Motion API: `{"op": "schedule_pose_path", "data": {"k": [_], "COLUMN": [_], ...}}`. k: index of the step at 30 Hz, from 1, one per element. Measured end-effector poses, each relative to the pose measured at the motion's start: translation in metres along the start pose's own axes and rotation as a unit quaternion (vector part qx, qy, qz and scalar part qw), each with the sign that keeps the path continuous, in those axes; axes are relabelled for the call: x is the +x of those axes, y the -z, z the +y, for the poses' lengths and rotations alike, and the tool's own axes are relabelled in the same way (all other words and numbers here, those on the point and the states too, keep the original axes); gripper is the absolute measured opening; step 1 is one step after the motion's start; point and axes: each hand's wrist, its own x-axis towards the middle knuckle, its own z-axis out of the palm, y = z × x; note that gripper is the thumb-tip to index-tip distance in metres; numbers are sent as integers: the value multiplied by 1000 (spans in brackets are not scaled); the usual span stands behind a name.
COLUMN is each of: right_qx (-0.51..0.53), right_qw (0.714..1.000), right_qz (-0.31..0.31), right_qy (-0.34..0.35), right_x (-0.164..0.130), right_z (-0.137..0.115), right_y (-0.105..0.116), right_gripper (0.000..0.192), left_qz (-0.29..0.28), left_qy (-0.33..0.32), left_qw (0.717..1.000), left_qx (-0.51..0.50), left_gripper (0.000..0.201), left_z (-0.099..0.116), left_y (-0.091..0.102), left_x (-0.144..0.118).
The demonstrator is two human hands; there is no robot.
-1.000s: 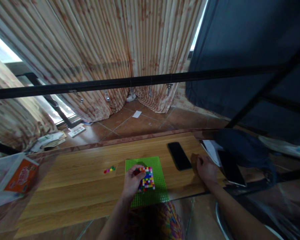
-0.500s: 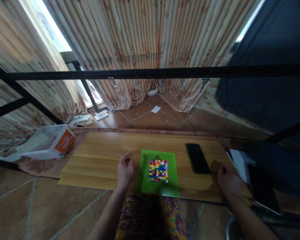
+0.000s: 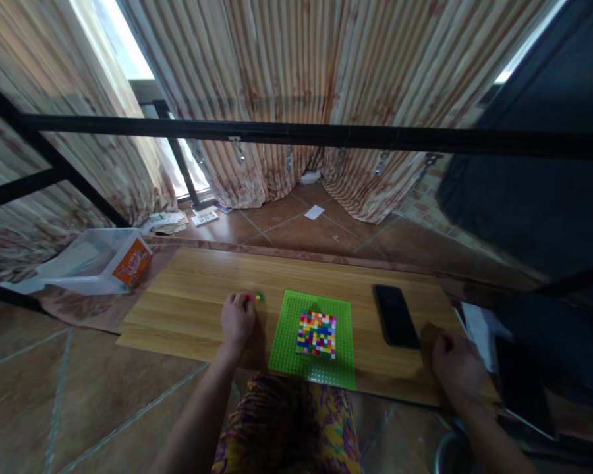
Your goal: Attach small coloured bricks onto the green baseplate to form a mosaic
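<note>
A green baseplate [image 3: 286, 342] lies on the wooden board [image 3: 197, 289], with a square patch of multicoloured small bricks [image 3: 317, 334] pressed onto its middle. My left hand [image 3: 236, 320] rests on the board just left of the plate, fingertips touching a few loose bricks [image 3: 255, 297], red, yellow and green; whether it grips one is hidden. My right hand [image 3: 453, 364] lies curled at the board's right end, beside a black phone [image 3: 396, 315], holding nothing I can see.
A black metal bar [image 3: 296, 135] crosses the view above the board. A clear plastic box with an orange label [image 3: 103, 260] sits at the left. A dark tablet [image 3: 521, 385] and papers [image 3: 477, 326] lie at the right. Striped curtains hang behind, over a tiled floor.
My left hand left the coloured patch on the baseplate and moved left to the loose bricks. The view swung left and down. My right hand stayed at the board's right end.
</note>
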Motion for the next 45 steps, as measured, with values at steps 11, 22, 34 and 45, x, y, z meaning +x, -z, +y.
{"op": "schedule_pose_path", "data": {"k": [11, 22, 34, 45], "right_qx": [-17, -5, 5, 12], "right_qw": [1000, 1000, 1000, 1000], "right_qz": [3, 6, 4, 10], "right_qy": [17, -2, -14, -1], "right_x": [2, -1, 1, 1], "right_z": [-6, -10, -9, -8], "right_y": [8, 10, 8, 8], "right_gripper": [38, 37, 37, 35], "left_qz": [20, -87, -92, -60], "left_qy": [-5, -53, -219, -227], "left_qw": [999, 953, 939, 944], "left_qx": [-32, -284, -250, -233], "left_gripper": [28, 17, 13, 11], "left_z": [-3, 63, 118, 118], "left_y": [-3, 16, 8, -4], "left_x": [-2, -64, -74, -73]}}
